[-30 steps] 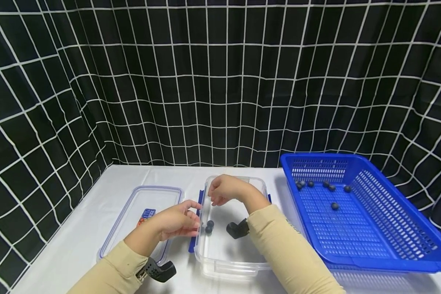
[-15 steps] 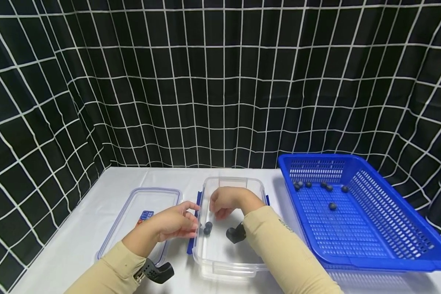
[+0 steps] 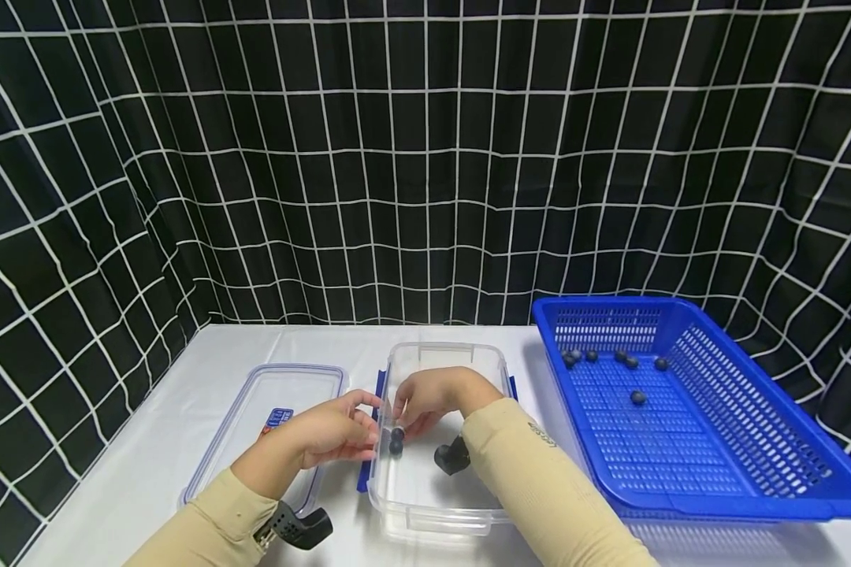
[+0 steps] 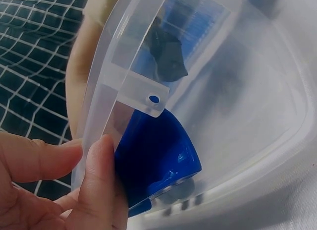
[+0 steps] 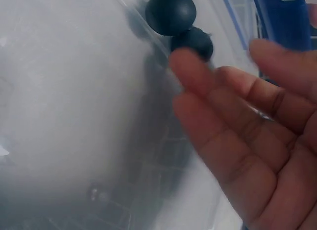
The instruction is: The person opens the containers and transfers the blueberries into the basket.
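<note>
Two blueberries lie close together along the left side of the clear plastic box. My right hand reaches down into the box; in the right wrist view, its fingers are loosely extended and a fingertip overlaps the lower blueberry. Between the thumb and fingers there is a gap with nothing held. Outside the box, my left hand rests its fingers at the left wall. The left wrist view shows thumb and fingers by the rim, beside a blue latch flap that hangs open.
A blue perforated basket stands to the right, holding several blueberries. The clear lid with a blue-tinted edge lies left of the box, partly under my left forearm. Behind the white table hangs a black curtain with a white grid.
My right hand has moved down inside the box and nearer to the two blueberries. The left hand keeps its place at the box's left wall. The whole view has shifted slightly.
</note>
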The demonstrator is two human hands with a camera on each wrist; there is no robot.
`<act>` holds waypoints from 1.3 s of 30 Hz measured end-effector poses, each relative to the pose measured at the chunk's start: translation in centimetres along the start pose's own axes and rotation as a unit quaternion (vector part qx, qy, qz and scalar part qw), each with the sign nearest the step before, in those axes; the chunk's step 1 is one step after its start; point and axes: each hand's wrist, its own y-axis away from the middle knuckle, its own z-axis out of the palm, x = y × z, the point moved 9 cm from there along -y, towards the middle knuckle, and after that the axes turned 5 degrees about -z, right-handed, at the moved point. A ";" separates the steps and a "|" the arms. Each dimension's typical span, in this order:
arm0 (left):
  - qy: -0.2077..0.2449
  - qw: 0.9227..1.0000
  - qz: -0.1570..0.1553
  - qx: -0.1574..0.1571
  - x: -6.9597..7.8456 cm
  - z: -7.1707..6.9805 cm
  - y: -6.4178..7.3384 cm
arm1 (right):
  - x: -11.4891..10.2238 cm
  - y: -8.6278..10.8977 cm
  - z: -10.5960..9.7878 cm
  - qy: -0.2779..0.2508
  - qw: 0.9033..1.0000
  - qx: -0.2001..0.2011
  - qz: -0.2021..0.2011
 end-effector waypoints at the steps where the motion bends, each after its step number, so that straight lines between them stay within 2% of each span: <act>1: 0.000 1.000 0.000 0.000 0.0 0.0 0.0 | 0.0 -0.1 0.1 -0.006 1.000 -0.004 0.000; 6: 0.001 1.000 0.002 0.000 0.0 0.0 0.0 | 0.3 -0.3 0.4 -0.018 1.000 -0.015 0.009; 10: 0.002 1.000 0.004 -0.002 0.0 0.0 0.1 | 0.2 -0.4 0.2 0.008 1.000 -0.006 -0.001; 13: 0.005 1.000 0.006 -0.005 0.0 0.0 0.1 | -0.1 -0.6 -0.2 0.038 0.999 0.014 -0.020; 17: 0.009 1.000 0.010 -0.008 0.1 0.1 0.2 | -0.7 -0.7 -1.4 0.048 0.996 0.060 -0.050; 23: 0.013 1.000 0.011 -0.010 0.2 0.2 0.1 | -1.5 -0.5 -2.9 0.006 0.991 0.112 -0.078; 29: 0.008 1.000 0.007 -0.010 0.0 0.2 -0.2 | -1.8 -0.3 -3.5 -0.026 0.988 0.120 -0.095; 39: 0.011 1.000 0.007 -0.007 0.1 0.1 -0.1 | -3.8 0.9 -4.8 -0.053 0.982 0.124 -0.130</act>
